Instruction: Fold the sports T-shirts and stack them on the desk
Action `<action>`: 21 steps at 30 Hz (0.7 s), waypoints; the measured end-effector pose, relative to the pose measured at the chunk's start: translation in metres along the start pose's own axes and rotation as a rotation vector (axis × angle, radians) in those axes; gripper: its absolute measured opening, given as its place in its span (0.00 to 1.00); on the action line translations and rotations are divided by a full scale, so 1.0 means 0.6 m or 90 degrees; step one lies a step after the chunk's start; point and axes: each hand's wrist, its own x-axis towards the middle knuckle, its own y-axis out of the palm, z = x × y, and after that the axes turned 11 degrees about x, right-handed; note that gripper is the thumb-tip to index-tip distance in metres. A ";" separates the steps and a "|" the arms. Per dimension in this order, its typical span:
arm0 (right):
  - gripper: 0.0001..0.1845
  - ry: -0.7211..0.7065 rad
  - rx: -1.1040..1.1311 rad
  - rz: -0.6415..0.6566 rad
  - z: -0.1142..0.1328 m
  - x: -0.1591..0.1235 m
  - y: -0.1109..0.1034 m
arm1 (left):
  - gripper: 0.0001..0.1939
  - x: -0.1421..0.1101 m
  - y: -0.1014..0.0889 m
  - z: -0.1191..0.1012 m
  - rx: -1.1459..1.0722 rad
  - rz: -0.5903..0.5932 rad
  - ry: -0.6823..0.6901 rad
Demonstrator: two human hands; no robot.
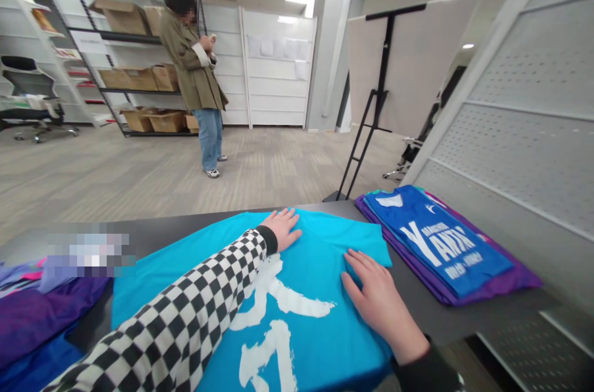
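Observation:
A turquoise T-shirt (315, 318) with a white print lies spread on the dark table (417, 311) in front of me. My left hand (283, 226), in a black-and-white checkered sleeve, lies flat with fingers stretched out on the shirt's far edge. My right hand (378, 299) rests flat and open on the shirt's right side, close to its right edge. Neither hand holds anything.
A folded stack, blue shirt (440, 240) with white lettering over purple cloth, lies at the table's right. Purple and blue garments (32, 324) are heaped at the left. A person (197, 70) stands beyond by box-filled shelves (125, 39). A black stand (371, 114) and a perforated panel (533, 132) are on the right.

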 end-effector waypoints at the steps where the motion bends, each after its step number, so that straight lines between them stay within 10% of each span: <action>1: 0.27 0.004 0.001 -0.019 0.001 -0.001 -0.001 | 0.40 0.006 0.003 -0.005 -0.001 -0.005 -0.008; 6: 0.23 0.051 -0.060 -0.162 -0.007 -0.001 -0.001 | 0.38 0.035 -0.001 -0.022 -0.015 -0.046 -0.041; 14: 0.25 0.195 -0.116 -0.095 0.009 0.000 -0.008 | 0.45 0.059 0.019 -0.043 0.010 0.008 -0.018; 21: 0.27 0.151 -0.065 -0.124 -0.015 -0.004 -0.013 | 0.41 0.099 -0.008 -0.109 0.016 0.003 -0.042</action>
